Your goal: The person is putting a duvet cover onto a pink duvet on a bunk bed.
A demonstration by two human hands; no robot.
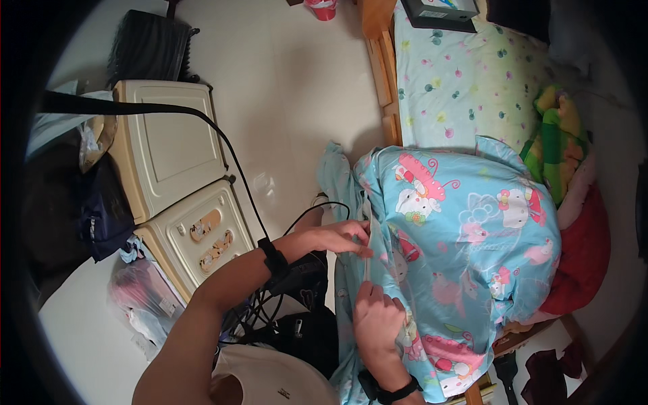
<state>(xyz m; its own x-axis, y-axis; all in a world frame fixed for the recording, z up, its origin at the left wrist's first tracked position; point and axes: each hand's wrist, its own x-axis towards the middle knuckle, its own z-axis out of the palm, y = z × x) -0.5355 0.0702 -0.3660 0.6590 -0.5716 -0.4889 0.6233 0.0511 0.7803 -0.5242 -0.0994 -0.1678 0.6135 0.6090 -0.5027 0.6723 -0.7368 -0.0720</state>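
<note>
A blue duvet cover (pixel 450 253) with a pink and white cartoon cat print lies bunched and puffed up over the near part of a bed. My left hand (pixel 352 240) pinches the cover's pale opening edge, which looks like a zip strip, between thumb and fingers. Lower along the same edge, my right hand (pixel 377 316) is closed in a fist on the fabric. The pale strip (pixel 368 268) runs taut between the two hands. Part of the cover hangs over the bed's side, against my body. Fingertips of both hands are partly hidden by cloth.
A floral sheet (pixel 450 91) covers the mattress beyond, inside a wooden bed frame (pixel 385 76). Green and red plush items (pixel 582 253) lie along the far side. Cream storage cabinets (pixel 174 152) and bags stand at left. A black cable (pixel 238 162) runs to my left wrist.
</note>
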